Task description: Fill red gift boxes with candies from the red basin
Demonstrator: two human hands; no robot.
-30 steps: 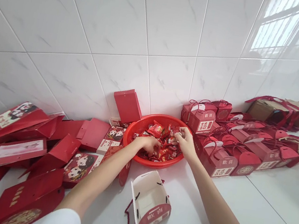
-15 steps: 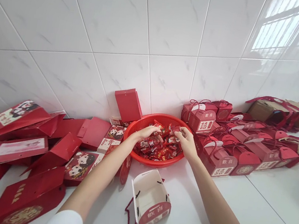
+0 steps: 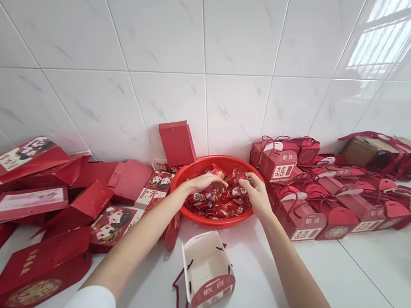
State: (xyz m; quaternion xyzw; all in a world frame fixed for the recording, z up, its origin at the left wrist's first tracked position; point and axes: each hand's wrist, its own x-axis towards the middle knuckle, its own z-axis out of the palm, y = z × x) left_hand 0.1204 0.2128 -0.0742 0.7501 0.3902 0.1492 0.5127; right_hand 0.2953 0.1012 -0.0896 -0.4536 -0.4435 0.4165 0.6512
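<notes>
A red plastic basket (image 3: 214, 223) holds many small candies (image 3: 202, 200) in red wrappers. My left hand (image 3: 206, 183) reaches over the basket's left side, palm down, its fingers stretched out above the candies and nothing seen in them. At the right side, my right hand (image 3: 257, 196) is closed with thumb and fingers around a red-wrapped candy (image 3: 242, 180). In front of the basket, an open red and white gift box (image 3: 206, 274) lies with its cream inside facing up and a dark red cord handle at its left.
Folded gift boxes (image 3: 297, 215) stand in rows at the right, against the tiled wall (image 3: 232, 106). Flat and half-folded red cartons (image 3: 43, 263) lie piled at the left. One red box (image 3: 176, 143) leans on the wall behind the basket. Cardboard (image 3: 369, 151) stands far right.
My left hand's fingers have shifted slightly right over the candies. My right hand stays almost in place with the candy. The boxes have not moved.
</notes>
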